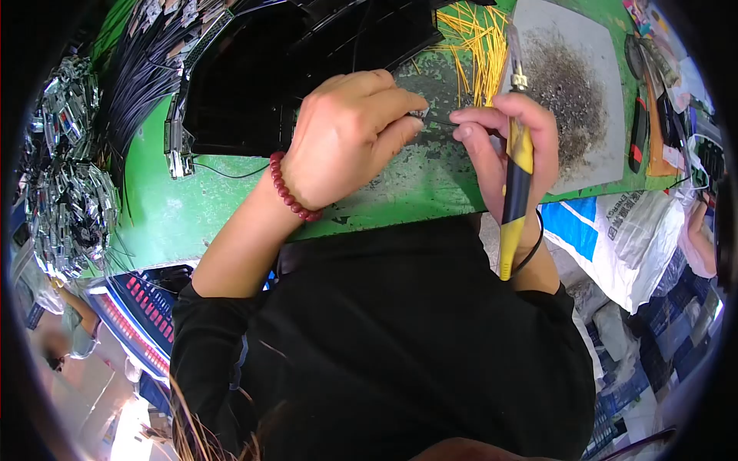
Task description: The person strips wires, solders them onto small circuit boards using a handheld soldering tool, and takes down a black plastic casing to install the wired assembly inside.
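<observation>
My left hand [346, 123], with a beaded bracelet [281, 188] on its wrist, is closed in a pinch above the green table. Thumb and forefinger hold a small shiny part [419, 114], mostly hidden by the fingertips. A thin dark wire [440, 121] runs from it to my right hand [530, 131], whose thumb and forefinger close on the wire's other side. The same right hand carries a yellow and black soldering iron [518, 177] across its palm, metal tip pointing away from me. Its cord [534, 253] loops beside the wrist.
A glossy black tray-like panel [246, 84] lies left on the green table [184, 223]. Behind are yellow wires [480, 54] and a grey board [607, 146] covered in dark residue. Shiny metal parts [69, 207] and dark wires [142, 84] pile up at far left; a white sack [630, 238] hangs right.
</observation>
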A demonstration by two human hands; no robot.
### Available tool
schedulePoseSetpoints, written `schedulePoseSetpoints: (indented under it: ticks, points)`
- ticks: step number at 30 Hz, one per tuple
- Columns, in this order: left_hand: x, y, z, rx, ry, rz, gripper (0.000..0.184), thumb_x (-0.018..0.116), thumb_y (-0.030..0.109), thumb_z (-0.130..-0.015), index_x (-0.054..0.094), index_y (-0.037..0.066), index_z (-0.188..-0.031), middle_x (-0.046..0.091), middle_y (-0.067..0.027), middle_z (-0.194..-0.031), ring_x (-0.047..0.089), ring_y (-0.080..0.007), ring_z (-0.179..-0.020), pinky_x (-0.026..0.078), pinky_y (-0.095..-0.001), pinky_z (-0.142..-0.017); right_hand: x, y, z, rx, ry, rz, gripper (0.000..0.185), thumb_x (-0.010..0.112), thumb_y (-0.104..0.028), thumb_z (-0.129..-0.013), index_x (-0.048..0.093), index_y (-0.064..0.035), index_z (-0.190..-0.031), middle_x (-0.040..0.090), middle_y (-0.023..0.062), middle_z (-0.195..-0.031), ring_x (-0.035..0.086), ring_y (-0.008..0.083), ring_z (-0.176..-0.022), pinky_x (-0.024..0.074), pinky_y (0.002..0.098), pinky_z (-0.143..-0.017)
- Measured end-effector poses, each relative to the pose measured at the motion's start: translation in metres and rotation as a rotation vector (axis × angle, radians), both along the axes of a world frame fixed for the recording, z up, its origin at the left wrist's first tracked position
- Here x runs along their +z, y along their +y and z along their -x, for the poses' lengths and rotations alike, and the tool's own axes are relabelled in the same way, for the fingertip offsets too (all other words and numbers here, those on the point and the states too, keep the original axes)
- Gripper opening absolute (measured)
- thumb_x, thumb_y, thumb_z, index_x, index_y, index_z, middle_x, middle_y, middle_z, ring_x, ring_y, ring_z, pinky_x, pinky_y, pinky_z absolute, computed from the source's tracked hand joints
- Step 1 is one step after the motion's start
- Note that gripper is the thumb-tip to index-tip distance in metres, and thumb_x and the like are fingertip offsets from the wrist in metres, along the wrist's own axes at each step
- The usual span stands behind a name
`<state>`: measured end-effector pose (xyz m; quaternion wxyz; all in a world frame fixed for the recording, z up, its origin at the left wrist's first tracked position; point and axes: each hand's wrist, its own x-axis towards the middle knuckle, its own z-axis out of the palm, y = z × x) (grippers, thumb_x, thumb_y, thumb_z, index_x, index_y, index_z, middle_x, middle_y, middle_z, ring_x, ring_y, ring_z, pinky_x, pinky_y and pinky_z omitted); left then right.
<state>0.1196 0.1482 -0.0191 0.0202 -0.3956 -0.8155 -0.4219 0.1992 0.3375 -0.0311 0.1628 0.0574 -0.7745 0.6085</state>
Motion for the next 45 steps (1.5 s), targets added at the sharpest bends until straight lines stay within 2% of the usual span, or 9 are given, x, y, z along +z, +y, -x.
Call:
schedulePoseSetpoints:
  ticks: [3,7,9,11,14,27,29,34,45]
  points:
    - [0.009,-0.002,-0.005,-0.016,-0.241,-0.066,0.018,0.076,0.004,-0.076,0.070,0.002,-0.093,0.062,-0.0060,-0.075,0.060,-0.0165,-0.068,0.047,-0.0279,-0.059,0.005,-0.013,0.008,0.016,-0.044,0.131,0.041,0.070,0.008,-0.081,0.053,-0.0019,-0.117,0.070,0.0082,-0.085,0.070,0.0146,-0.083,0.0557,0.0247,-0.072]
    - [0.006,-0.005,-0.007,0.019,-0.590,-0.120,0.016,0.074,0.003,-0.079,0.069,0.000,-0.094,0.065,-0.0065,-0.078,0.062,-0.0124,-0.072,0.049,-0.0260,-0.062,0.000,-0.024,0.014,0.011,-0.047,0.167,0.044,0.070,0.008,-0.081,0.053,-0.0018,-0.120,0.070,0.0081,-0.084,0.068,0.0112,-0.080,0.0545,0.0221,-0.068]
    - [0.005,-0.006,-0.007,0.014,-0.553,-0.115,0.012,0.071,0.000,-0.081,0.068,-0.001,-0.093,0.066,-0.0078,-0.079,0.063,-0.0132,-0.072,0.049,-0.0248,-0.064,-0.004,-0.024,0.011,0.037,-0.066,0.235,0.043,0.070,0.007,-0.082,0.052,-0.0014,-0.120,0.070,0.0091,-0.084,0.066,0.0104,-0.075,0.0536,0.0215,-0.067]
    - [0.001,-0.005,-0.006,0.039,-0.340,-0.147,0.007,0.071,0.002,-0.077,0.066,0.002,-0.083,0.064,-0.0100,-0.073,0.064,-0.0224,-0.066,0.050,-0.0306,-0.058,-0.004,-0.022,0.008,-0.018,-0.124,0.318,0.043,0.069,0.005,-0.083,0.050,-0.0014,-0.121,0.070,0.0099,-0.085,0.065,0.0105,-0.074,0.0529,0.0217,-0.067]
    - [0.005,-0.007,-0.005,0.020,-0.352,-0.056,0.003,0.067,-0.002,-0.084,0.066,-0.002,-0.087,0.065,-0.0067,-0.078,0.062,-0.0127,-0.072,0.049,-0.0246,-0.065,-0.005,-0.018,0.008,-0.005,-0.124,0.308,0.044,0.068,0.004,-0.085,0.048,-0.0016,-0.123,0.070,0.0108,-0.087,0.065,0.0106,-0.077,0.0518,0.0217,-0.068]
    - [0.002,-0.010,-0.005,0.004,-0.473,-0.151,0.005,0.071,-0.001,-0.080,0.067,-0.001,-0.083,0.066,-0.0050,-0.077,0.063,-0.0120,-0.072,0.050,-0.0242,-0.066,-0.010,-0.020,0.010,0.107,-0.079,0.375,0.048,0.070,0.003,-0.084,0.044,-0.0018,-0.124,0.069,0.0117,-0.087,0.067,0.0126,-0.079,0.0519,0.0214,-0.068]
    - [-0.002,-0.010,-0.003,-0.024,-0.468,-0.223,0.009,0.074,0.003,-0.076,0.068,0.002,-0.082,0.066,-0.0081,-0.075,0.065,-0.0209,-0.069,0.051,-0.0295,-0.062,-0.012,-0.021,0.009,0.122,-0.063,0.416,0.048,0.070,0.003,-0.085,0.044,-0.0018,-0.124,0.069,0.0117,-0.087,0.067,0.0127,-0.079,0.0520,0.0215,-0.068]
    - [-0.004,-0.011,-0.002,-0.057,-0.430,-0.240,0.010,0.075,0.003,-0.076,0.067,0.002,-0.083,0.066,-0.0084,-0.077,0.065,-0.0210,-0.070,0.051,-0.0296,-0.062,-0.013,-0.020,0.010,0.164,-0.049,0.486,0.048,0.070,0.002,-0.085,0.043,-0.0017,-0.124,0.069,0.0114,-0.088,0.067,0.0131,-0.081,0.0525,0.0222,-0.069]
    - [0.000,-0.008,-0.006,-0.036,-0.343,-0.132,0.008,0.072,0.007,-0.079,0.067,0.002,-0.081,0.065,-0.0092,-0.075,0.064,-0.0240,-0.070,0.049,-0.0326,-0.061,-0.012,-0.012,0.008,0.180,0.034,0.105,0.050,0.064,0.010,-0.084,0.039,-0.0041,-0.126,0.063,0.0120,-0.092,0.062,0.0143,-0.082,0.0508,0.0261,-0.073]
